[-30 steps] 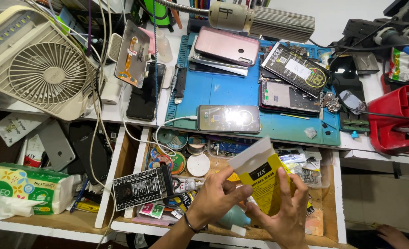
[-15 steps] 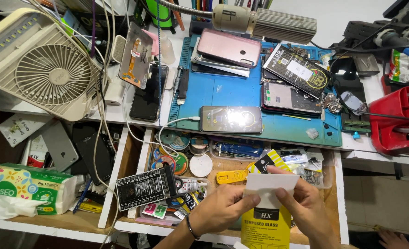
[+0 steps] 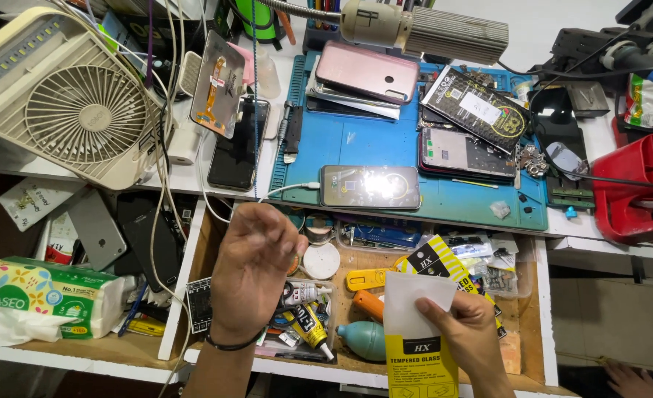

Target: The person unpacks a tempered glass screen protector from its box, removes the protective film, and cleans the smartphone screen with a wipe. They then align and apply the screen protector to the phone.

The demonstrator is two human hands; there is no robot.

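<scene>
Right hand (image 3: 466, 328) pinches a yellow-and-white packet (image 3: 418, 335) upright over the open drawer (image 3: 540, 309); left hand (image 3: 253, 269) hovers well apart to its left, fingers loosely curled, holding nothing.

Yellow-and-white flat packet (image 3: 418, 335) is standing upright at lower right of frame, white flap open on top, yellow printed part running off the bottom edge.

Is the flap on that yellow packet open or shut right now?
Open. The yellow packet's white flap stands up, unfolded, with the right hand pinching it; the left hand is off it.
</scene>
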